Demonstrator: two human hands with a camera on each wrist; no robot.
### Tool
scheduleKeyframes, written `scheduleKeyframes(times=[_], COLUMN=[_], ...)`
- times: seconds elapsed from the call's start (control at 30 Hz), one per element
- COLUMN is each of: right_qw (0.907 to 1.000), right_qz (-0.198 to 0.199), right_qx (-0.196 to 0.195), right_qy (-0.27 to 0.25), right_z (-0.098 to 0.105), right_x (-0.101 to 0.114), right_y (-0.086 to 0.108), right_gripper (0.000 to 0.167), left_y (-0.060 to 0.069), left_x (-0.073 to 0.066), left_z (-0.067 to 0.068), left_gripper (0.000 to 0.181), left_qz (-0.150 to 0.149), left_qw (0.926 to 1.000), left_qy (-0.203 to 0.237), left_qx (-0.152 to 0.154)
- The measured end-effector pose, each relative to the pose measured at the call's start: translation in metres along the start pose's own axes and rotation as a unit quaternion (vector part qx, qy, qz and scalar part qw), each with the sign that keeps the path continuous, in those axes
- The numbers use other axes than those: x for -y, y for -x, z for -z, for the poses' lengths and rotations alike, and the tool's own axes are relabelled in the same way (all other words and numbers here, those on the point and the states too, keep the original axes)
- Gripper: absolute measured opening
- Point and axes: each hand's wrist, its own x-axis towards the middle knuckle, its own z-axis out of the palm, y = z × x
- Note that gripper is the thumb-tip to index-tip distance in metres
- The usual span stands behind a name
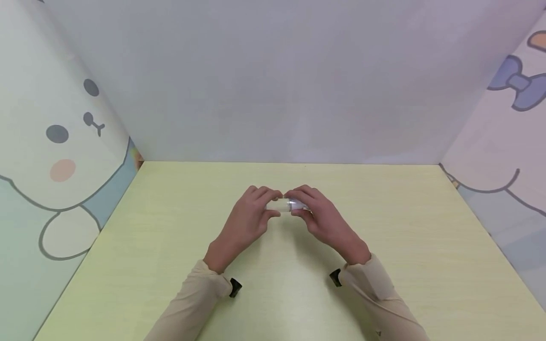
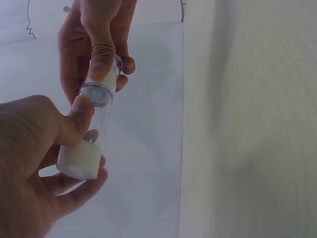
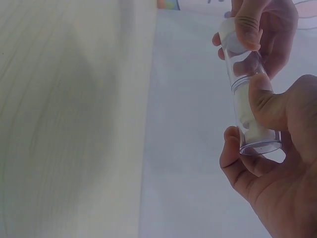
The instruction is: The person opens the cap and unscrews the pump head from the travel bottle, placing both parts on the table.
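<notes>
We see a pale grey wall (image 1: 273,85) across the far side, with a light wood-grain table (image 1: 128,260) spreading toward the near edge. A printed left panel (image 1: 25,237) carries a cartoon animal face (image 1: 85,156), and a printed right panel (image 1: 529,246) shows a blue bow (image 1: 518,83). Two beige arms reach in from the near side, a left sleeve (image 1: 192,298) and a right sleeve (image 1: 384,298).

The left hand (image 1: 247,215) curls thumb and fingers round the left section of a clear cylindrical container (image 1: 280,205), while the right hand (image 1: 327,218) pinches its right section the same way, thumbs on the near side, fingers on the far. Each grip is spread only as wide as the container, and the foremost fingertips almost meet near its middle.

We find the container between the hands, above the table, its long axis running left to right. From the head view, the hands partly cover both ends. Black wrist devices (image 1: 235,287) sit just beside the cuffs. The container's white end (image 2: 79,159) points left and its clear base (image 3: 261,147) right, with whitish content showing in the right section; a thin ring seam (image 2: 96,94) circles it near the thumb tips
</notes>
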Motion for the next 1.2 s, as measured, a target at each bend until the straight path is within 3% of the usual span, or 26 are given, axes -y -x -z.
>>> scheduleKeyframes(times=[0.17, 0.33, 0.57, 0.67, 0.73, 0.8, 0.83, 0.97, 1.07, 1.2], right_qw=[0.9999, 0.9987, 0.9952, 0.9942, 0.9895, 0.9751, 0.9633, 0.9031, 0.8649, 0.8237], right_qz=[-0.004, -0.034, -0.074, -0.090, -0.115, -0.150, -0.168, -0.213, -0.223, -0.233], right_qx=[-0.011, -0.039, -0.058, -0.059, -0.060, -0.058, -0.057, -0.056, -0.059, -0.076], right_qy=[-0.006, 0.003, 0.024, -0.006, -0.064, -0.153, -0.202, -0.369, -0.446, -0.511], right_z=[-0.001, -0.001, -0.002, -0.001, 0.000, 0.001, 0.002, 0.001, -0.002, -0.004], right_x=[0.002, 0.008, 0.018, 0.018, 0.015, 0.012, 0.010, 0.004, 0.003, 0.001], right_y=[0.000, 0.001, 0.001, 0.000, 0.000, 0.001, 0.001, 0.005, 0.007, 0.012], right_gripper=[0.038, 0.039, 0.036, 0.036, 0.037, 0.039, 0.040, 0.047, 0.046, 0.041], left_y=[0.000, 0.000, 0.000, -0.001, -0.002, -0.002, -0.002, -0.002, -0.001, -0.002], left_x=[-0.001, -0.006, -0.013, -0.014, -0.015, -0.015, -0.016, -0.018, -0.020, -0.022], left_z=[0.001, 0.001, 0.000, 0.002, 0.003, 0.002, 0.002, -0.001, -0.004, -0.008], left_gripper=[0.039, 0.040, 0.036, 0.035, 0.035, 0.035, 0.035, 0.035, 0.035, 0.036], left_qz=[0.001, 0.010, 0.023, 0.030, 0.039, 0.048, 0.053, 0.066, 0.071, 0.075], left_qw=[1.0000, 0.9995, 0.9991, 0.9988, 0.9983, 0.9974, 0.9968, 0.9942, 0.9924, 0.9908], left_qy=[-0.001, 0.005, -0.016, -0.011, 0.004, 0.025, 0.036, 0.069, 0.085, 0.103], left_qx=[-0.009, -0.030, -0.033, -0.037, -0.043, -0.047, -0.048, -0.049, -0.053, -0.047])
